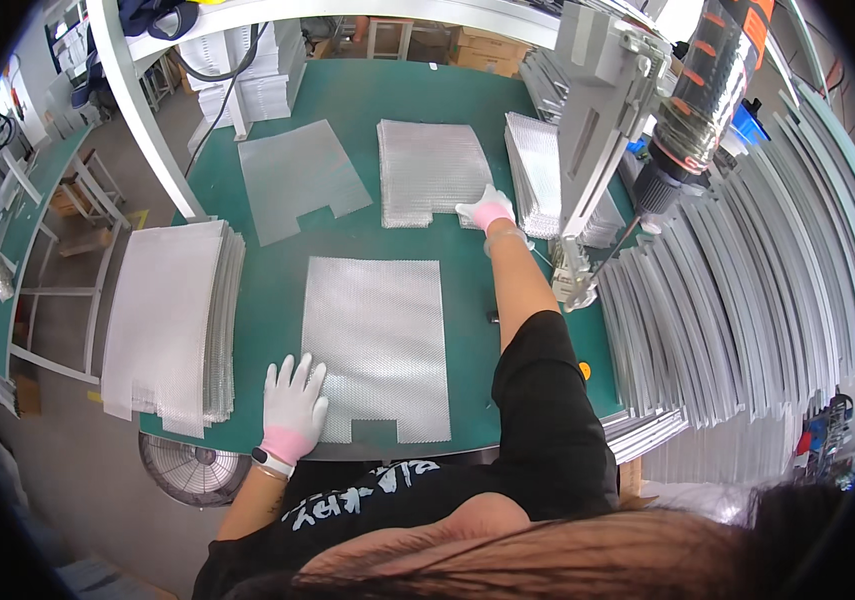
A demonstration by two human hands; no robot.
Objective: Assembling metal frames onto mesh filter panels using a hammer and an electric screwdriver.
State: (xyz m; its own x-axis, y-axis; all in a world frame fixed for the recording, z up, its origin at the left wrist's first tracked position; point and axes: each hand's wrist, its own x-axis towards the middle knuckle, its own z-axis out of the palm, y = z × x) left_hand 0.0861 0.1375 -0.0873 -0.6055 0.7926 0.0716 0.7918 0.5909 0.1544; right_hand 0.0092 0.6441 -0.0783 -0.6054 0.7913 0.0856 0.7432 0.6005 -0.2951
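A silver mesh sheet with a notch in its near edge lies flat on the green table in front of me. My left hand, in a white glove with a pink cuff, rests with fingers spread at the sheet's near left edge. Farther off is a stack of similar mesh sheets. At its near right corner, my right hand, gloved the same way, has closed on the edge of a sheet; its fingertips are partly hidden. Left of that stack, a single notched sheet lies askew.
A tall stack of pale sheets stands at the table's left edge. Another sheet stack sits right of my right hand. A power screwdriver hangs at upper right beside a metal bracket. Many long panels line the right side.
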